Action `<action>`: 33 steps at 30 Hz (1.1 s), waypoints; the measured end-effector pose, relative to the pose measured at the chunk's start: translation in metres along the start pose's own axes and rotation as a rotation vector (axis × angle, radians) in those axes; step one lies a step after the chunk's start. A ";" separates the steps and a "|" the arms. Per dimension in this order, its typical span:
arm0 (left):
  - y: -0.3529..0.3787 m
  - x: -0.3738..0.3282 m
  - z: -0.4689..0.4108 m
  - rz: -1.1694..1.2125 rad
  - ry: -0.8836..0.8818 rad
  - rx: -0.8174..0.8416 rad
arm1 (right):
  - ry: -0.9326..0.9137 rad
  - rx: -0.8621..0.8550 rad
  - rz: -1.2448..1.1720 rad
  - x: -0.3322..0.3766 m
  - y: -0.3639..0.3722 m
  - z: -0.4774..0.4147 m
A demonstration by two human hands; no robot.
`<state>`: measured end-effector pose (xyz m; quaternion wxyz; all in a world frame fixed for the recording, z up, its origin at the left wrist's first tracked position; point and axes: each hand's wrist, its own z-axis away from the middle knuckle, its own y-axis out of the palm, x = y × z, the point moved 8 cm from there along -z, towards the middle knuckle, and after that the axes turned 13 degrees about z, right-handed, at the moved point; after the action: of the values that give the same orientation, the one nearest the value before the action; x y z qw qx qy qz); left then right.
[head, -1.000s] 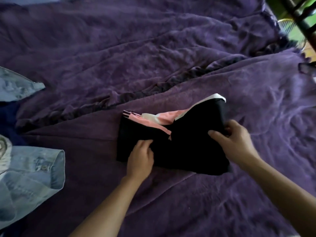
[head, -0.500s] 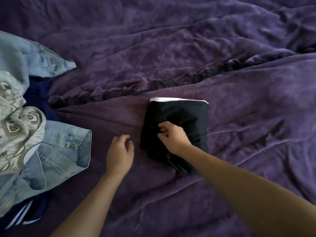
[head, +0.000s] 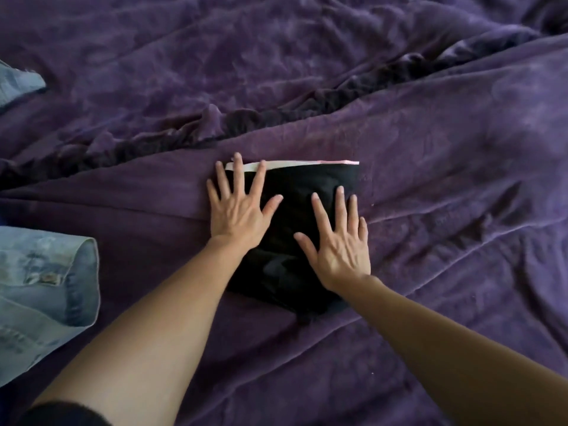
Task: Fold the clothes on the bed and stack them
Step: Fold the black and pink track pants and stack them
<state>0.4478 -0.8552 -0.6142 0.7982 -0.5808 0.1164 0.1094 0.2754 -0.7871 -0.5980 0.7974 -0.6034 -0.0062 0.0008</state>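
A purple blanket [head: 430, 142] covers the bed across the whole view, creased all over. A dark ruffled fold [head: 276, 118] runs across it on a slant, from the far right down toward the left side.

At the left side of the bed lies a pale blue denim garment [head: 46, 272], bunched up, with a buttoned cuff turned toward the middle. A smaller piece of denim [head: 18, 84] shows farther back along that same side; whether it belongs to the same garment cannot be told.

Near the middle of the bed, just on the near side of the ruffled fold, lies the black garment [head: 307, 186]. It is folded into a compact, roughly square packet and rests flat on the blanket, well apart from the denim.

Both bare forearms reach in from the near side. The left hand [head: 236, 210] lies flat with its fingers spread wide, pressing the packet's left part, its outer fingers over the blanket beside it. The right hand [head: 338, 250] lies flat too, fingers straight, pressing the packet's right part. Neither hand grips anything.

A narrow white and pink band [head: 301, 163] lines the packet's far edge; the left hand's middle finger crosses it.
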 end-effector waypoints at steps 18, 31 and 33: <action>-0.056 -0.031 0.011 0.061 0.094 0.096 | 0.274 0.210 -0.383 -0.031 -0.029 0.014; -0.074 -0.302 0.094 0.292 0.367 -0.105 | 0.238 -0.025 -0.145 -0.285 -0.151 0.094; -0.053 -0.357 0.094 0.322 0.380 -0.090 | 0.264 -0.031 -0.131 -0.342 -0.152 0.104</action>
<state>0.1311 -0.7958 -0.4266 0.7076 -0.6000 0.3503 0.1291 -0.0691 -0.7313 -0.4270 0.7802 -0.6089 0.0593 -0.1306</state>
